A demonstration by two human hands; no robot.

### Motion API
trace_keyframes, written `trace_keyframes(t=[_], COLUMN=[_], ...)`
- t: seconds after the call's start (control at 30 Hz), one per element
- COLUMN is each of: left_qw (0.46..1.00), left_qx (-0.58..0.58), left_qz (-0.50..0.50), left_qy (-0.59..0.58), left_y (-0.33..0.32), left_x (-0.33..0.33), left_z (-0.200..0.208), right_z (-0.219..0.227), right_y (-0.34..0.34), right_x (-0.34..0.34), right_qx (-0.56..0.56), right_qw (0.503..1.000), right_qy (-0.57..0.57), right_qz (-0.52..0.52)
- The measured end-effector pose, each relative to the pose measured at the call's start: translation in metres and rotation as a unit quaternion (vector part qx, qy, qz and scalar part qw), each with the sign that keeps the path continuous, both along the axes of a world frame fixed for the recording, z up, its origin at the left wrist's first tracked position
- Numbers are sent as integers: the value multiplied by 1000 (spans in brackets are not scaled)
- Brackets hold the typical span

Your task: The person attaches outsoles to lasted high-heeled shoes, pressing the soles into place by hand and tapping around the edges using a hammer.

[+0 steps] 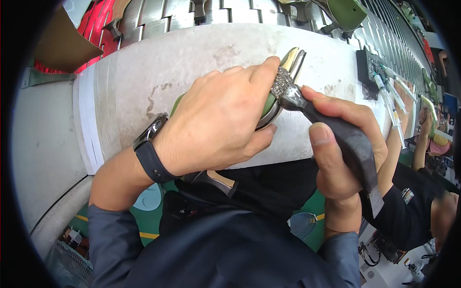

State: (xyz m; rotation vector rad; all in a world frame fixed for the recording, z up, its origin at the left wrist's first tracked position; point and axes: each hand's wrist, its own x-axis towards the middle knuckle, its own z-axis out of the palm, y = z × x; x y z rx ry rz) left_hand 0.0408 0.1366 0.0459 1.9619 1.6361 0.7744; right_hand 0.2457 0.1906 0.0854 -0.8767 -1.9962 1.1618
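Under my left hand [216, 117] lies a green shoe with a band of sparkling silver stones [281, 82]. My fingers wrap over its upper and hide most of it; a pale yellow and dark edge shows beyond the fingertips. My right hand [343, 139] grips a dark hammer [343, 132] around its middle. Its rounded metal face meets the shoe beside the stones, though I cannot tell whether it presses. The flat, flared end points down toward my right forearm. A tan heel-like piece [221, 181] shows below my left wrist, at the table's near edge.
The white worktable [192, 53] is stained. Along its far side runs a metal slat conveyor [240, 12] carrying several shoes, including a green one [343, 14]. A dark block [370, 72] and several syringes [386, 91] sit at right. A co-worker [408, 201] is close on my right.
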Motion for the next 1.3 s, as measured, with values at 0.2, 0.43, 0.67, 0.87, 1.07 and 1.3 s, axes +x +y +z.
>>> trace_keyframes(t=[0.2, 0.43, 0.67, 0.87, 1.07, 1.3], left_qw=[1000, 1000, 1000, 996, 899, 953], left_qx=[-8, -17, 29, -80, 256, 217], left_qz=[10, 9, 4, 11, 20, -28], left_qy=[6, -12, -2, -24, -354, -208], left_y=[2, 1, -1, -1, -19, -39], left_x=[0, 1, 0, -19, -17, 9], left_z=[-1, 3, 2, 28, 88, 92], right_z=[-14, -8, -11, -63, -52, 48], right_y=[18, 4, 66, 82, 33, -43], right_x=[5, 9, -14, 8, 29, 33], right_qx=[-71, -88, -110, -264, -236, 29], right_qw=[991, 994, 988, 940, 946, 964], right_qy=[110, 70, 76, 155, 156, 262], right_qz=[-19, -6, -72, -148, -157, 22])
